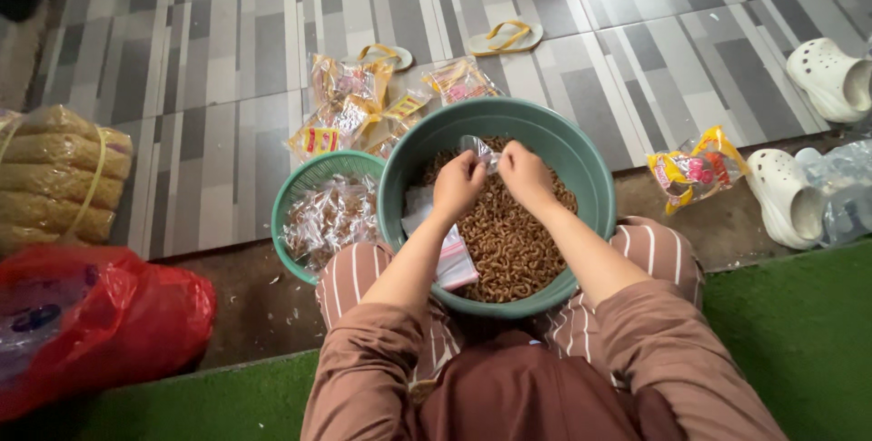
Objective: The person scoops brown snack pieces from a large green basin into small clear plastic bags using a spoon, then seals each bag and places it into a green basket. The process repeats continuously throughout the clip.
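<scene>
Small clear plastic bag (479, 152), thin and see-through, is pinched at its top betw. both hands over the big green basin (581, 164) of brown curled snacks (509, 246). Left hand (457, 183) and right hand (524, 171) are close together, fingers clamped on the bag. Bag's lower part is hidden behind the hands; can't tell what's inside. A stack of flat bags (450, 255) lies in the basin, partly covered by the left arm.

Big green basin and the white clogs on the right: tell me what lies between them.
In the head view, a yellow-trimmed packet of pink snacks lies on the floor between the big green basin and the white clogs.
</scene>
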